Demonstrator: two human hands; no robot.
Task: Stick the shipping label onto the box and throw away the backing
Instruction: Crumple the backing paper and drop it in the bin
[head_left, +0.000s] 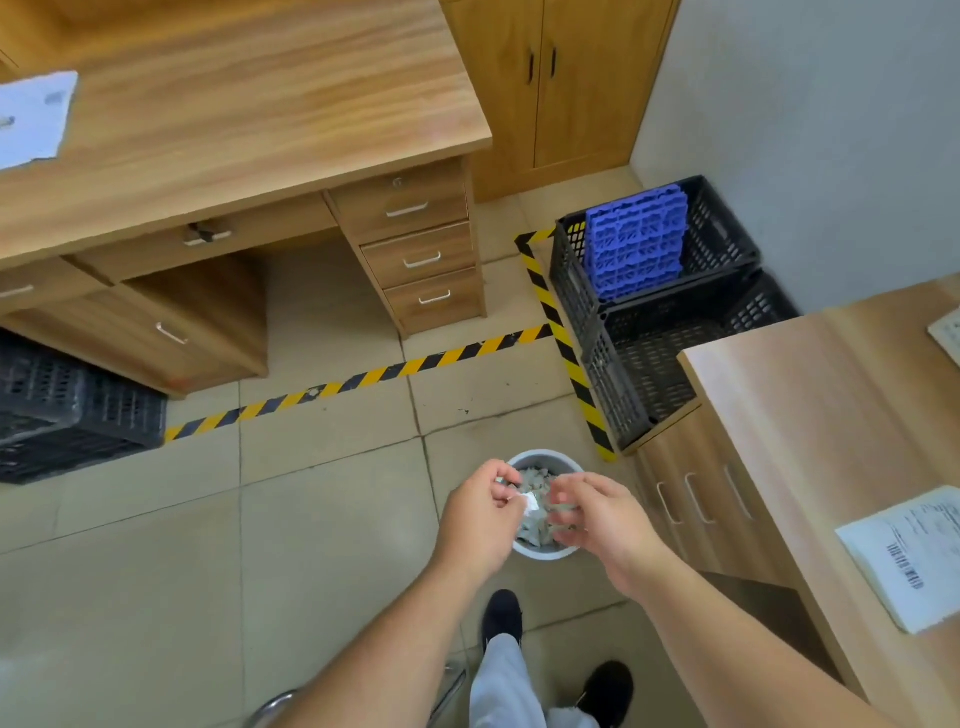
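Head cam: both hands are held over a small white bin (545, 555) on the tiled floor, w/ paper scraps already inside. A crumpled white bit, prob. the label backing (531, 503), is pinched in the left hand (480, 512) fingertips, right above the bin mouth. The right hand (597, 514) is spread open, nothing gripped, just beside the scrap. Step in hand is judged to be disposal, i.e. the last one. No box is seen in view. Next: pinch to be released so the scrap drops inside the rim, not onto the floor.
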